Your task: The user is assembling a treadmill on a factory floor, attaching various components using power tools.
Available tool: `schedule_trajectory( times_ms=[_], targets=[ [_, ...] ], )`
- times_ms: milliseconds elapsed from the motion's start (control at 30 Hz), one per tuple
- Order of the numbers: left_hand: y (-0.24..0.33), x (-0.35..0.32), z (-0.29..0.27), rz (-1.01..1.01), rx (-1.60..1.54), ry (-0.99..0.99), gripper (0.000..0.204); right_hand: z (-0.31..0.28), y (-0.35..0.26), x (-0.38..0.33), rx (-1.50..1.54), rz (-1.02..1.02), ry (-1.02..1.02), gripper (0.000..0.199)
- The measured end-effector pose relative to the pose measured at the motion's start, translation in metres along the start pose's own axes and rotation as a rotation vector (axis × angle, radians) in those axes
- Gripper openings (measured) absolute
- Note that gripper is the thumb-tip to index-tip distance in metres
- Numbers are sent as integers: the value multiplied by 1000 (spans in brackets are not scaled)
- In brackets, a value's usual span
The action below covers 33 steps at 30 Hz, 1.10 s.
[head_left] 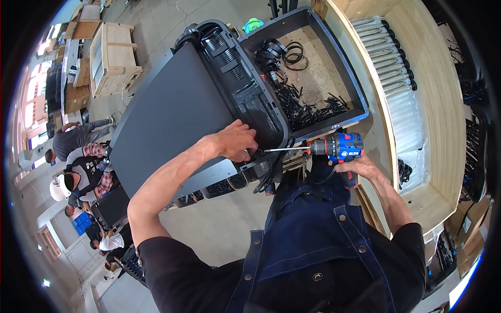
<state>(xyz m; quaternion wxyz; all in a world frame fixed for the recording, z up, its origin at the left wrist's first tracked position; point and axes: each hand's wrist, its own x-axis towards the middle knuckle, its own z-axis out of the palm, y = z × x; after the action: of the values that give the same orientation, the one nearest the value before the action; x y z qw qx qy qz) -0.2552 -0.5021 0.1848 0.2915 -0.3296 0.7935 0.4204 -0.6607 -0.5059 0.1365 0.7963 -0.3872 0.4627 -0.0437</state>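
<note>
Grey bin (360, 99) holding black cables and small black parts. Wooden crate (112, 57) on floor, upper left. Silver tubes (389, 57) in row on wooden bench (443, 104). People (78, 177) grouped at far left.

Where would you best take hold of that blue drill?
By the handle under its body, coming from below on the person's right, as the right hand grips the blue drill now. The long bit points left at the flat dark screen, so that end must stay free.
</note>
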Motion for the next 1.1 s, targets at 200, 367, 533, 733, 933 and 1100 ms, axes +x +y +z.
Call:
schedule_trajectory(
  times_ms=[200, 367, 533, 733, 933, 1100],
  targets=[
    [-1, 0, -1, 21, 2, 10, 20, -8, 14, 12, -107, -69, -45, 37],
    [-1, 2, 0, -3, 27, -34, 18, -16, -28, 24, -226, 136, -130, 30],
    [-1, 2, -4, 16, 15, -31, 21, -15, -33, 29, -238, -19, -92, 32],
    [-1, -2, -4, 23, -37, 21, 32, -14, -49, 33, -88, 124, -175, 28],
    [13, -21, -13, -79, -254, 141, 44, -3, -83, 40, -160, 144, -228, 29],
    [26, -78, -16, -343, -718, 973, 45, -10, -78, 53, -130, 170, -302, 34]
  ],
)
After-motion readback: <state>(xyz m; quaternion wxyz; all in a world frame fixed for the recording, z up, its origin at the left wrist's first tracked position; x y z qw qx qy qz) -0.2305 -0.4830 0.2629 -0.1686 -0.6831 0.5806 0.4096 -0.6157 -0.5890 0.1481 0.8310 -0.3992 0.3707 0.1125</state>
